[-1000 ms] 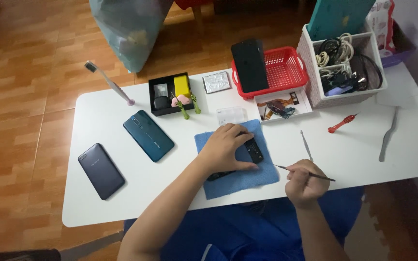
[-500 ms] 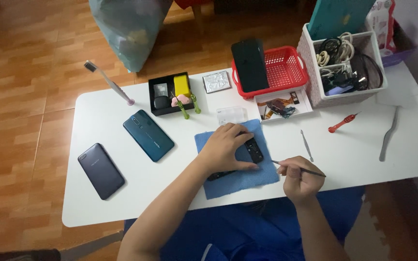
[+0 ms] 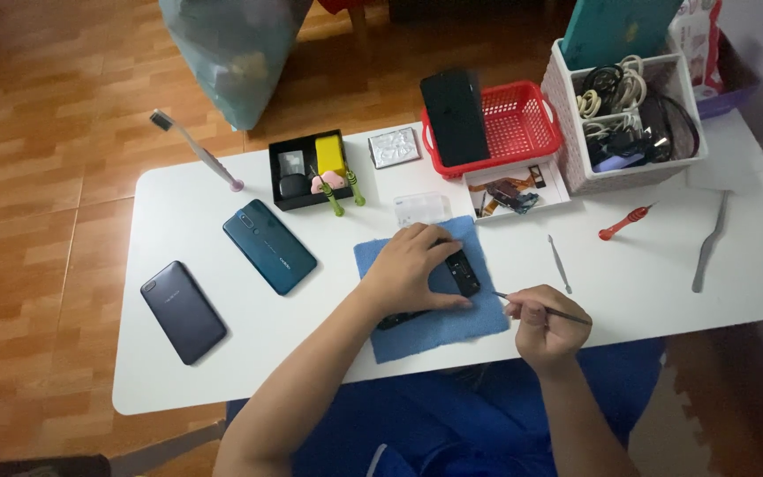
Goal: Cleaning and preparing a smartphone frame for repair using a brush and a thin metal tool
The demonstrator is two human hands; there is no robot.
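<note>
Phones: four — dark blue phone (image 3: 182,310), teal phone (image 3: 269,246), black phone (image 3: 455,117) in far basket, opened phone (image 3: 452,276) on cloth. Screwdriver (image 3: 624,221): one, red. Baskets: one, red basket (image 3: 523,124). Toothbrush (image 3: 194,150): one.

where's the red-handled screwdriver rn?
Head view: the red-handled screwdriver lies on the white table, right side, just below the white bin of cables, between the metal tweezers and the grey pry tool.
</note>
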